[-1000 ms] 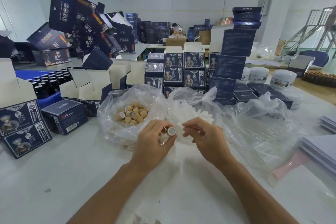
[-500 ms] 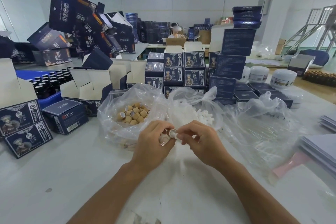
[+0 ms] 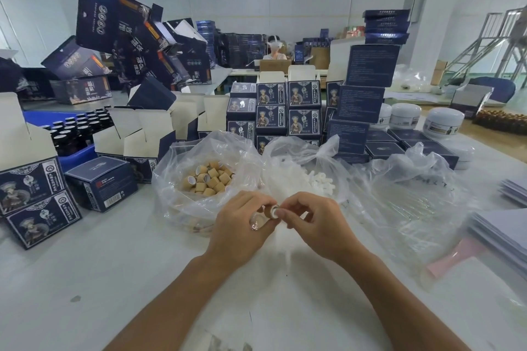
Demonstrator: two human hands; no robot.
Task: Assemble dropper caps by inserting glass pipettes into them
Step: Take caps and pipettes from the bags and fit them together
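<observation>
Tan cap (image 3: 269, 211) sits pinched in left hand (image 3: 241, 226), between the two hands, just in front of the cap bag (image 3: 182, 179). Right hand (image 3: 315, 225) fingers (image 3: 281, 212) curl in at cap's white open end, prob. pressing an insert home (the part itself hidden). Light, small, likely slick; glass pipette would be brittle, so hold cap by its sides and push straight. Bare bench (image 3: 114, 279) nearer than the bag gives elbow room; beyond it boxes (image 3: 273, 111) crowd close, loose plastic (image 3: 413, 202) to its right could snag.
</observation>
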